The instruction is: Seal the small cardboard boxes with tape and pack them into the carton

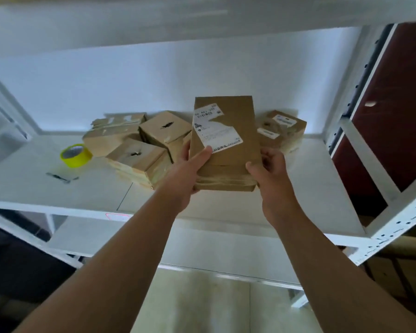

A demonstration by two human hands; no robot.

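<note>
I hold a flat cardboard box (235,131) with a torn white label above the shelf's middle. My left hand (190,164) grips its left edge, thumb on the label. My right hand (269,169) grips its lower right corner. Behind it on the white shelf (58,188) lie several small cardboard boxes: two with a dark slit on top (163,127) (137,156), a torn one (115,133) at the back left, and a labelled one (286,128) at the right. A yellow tape roll (75,155) sits on the left of the shelf. No carton can be made out.
The white metal rack has an upright with holes (394,227) at the right and an upper shelf overhead. A dark red panel (399,92) stands to the right. A small dark object (58,177) lies on the shelf in front of the tape. A lower shelf and tiled floor show below.
</note>
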